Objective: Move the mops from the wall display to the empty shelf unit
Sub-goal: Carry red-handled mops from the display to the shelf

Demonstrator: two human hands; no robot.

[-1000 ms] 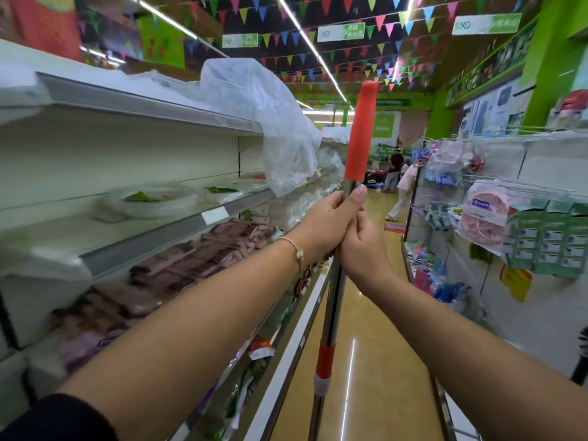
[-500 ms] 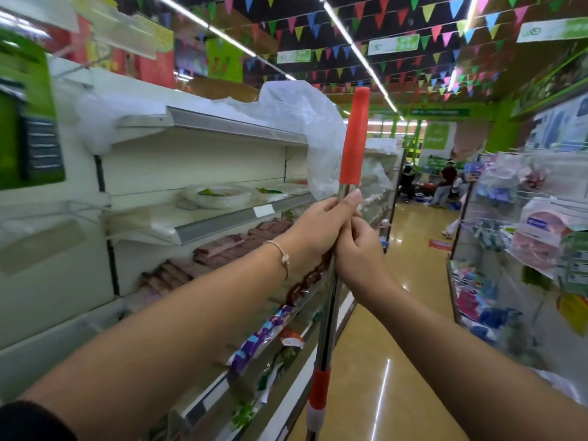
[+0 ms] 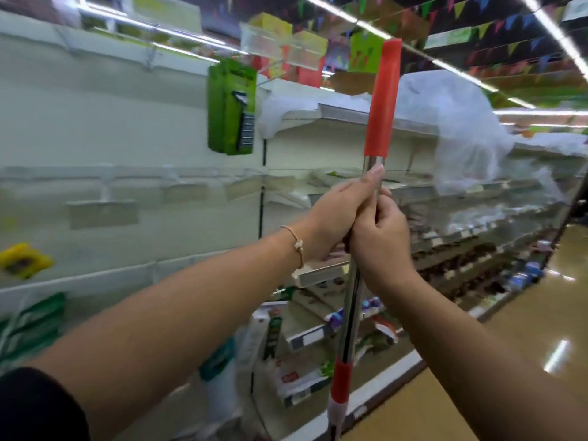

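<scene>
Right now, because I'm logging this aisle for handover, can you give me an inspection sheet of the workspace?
Surface: glossy tan floor, reflecting ceiling lights.
Job's things: chrome mop pole with red grip sleeve, held upright; mop head out of view.
Clutter: clear plastic sheet draped over white metal shelves; green hanging pack; yellow pack.
Hands: left hand and right hand both grip the pole below the red sleeve, left slightly higher.
Cables: nothing seen.
Surroundings: shop aisle, coloured bunting overhead.
</scene>
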